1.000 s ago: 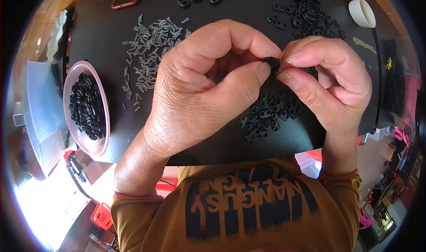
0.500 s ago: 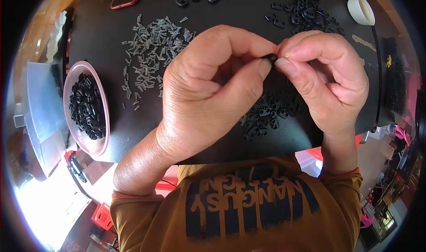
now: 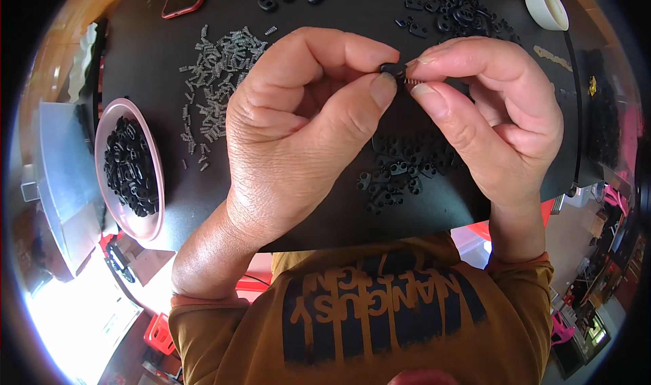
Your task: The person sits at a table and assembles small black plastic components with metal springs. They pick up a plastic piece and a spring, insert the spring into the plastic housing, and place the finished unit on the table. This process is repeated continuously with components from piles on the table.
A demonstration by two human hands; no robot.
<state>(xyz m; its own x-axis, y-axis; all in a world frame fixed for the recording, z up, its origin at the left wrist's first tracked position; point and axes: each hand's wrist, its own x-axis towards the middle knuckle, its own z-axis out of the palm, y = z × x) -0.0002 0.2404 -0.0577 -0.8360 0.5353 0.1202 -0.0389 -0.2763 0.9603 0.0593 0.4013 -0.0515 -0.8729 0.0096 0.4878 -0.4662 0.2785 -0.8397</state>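
Pinched between the thumb and index finger of my left hand (image 3: 291, 131) is a small black plastic cord-lock piece (image 3: 390, 68). My right hand (image 3: 505, 114) grips a thin coil spring (image 3: 411, 81) between thumb and fingertips, its end right against the black piece. Whether the spring sits inside the piece I cannot tell. Below the fingers lies a cluster of black two-hole cord-lock pieces (image 3: 397, 171), partly covered by my hands. Loose metal springs (image 3: 220, 80) are scattered left of my left hand.
At the left table edge stands a pink oval bowl (image 3: 161, 209) of black pieces. More black cord-lock parts (image 3: 468, 12) are heaped at the far right, near a white cup (image 3: 546, 9). A red-edged phone (image 3: 184, 5) lies at the far left of the dark table (image 3: 441, 212).
Both hands have shifted slightly up and left, the left one further, and the fingertips have drawn a little apart. The spring and the black piece now show between them.
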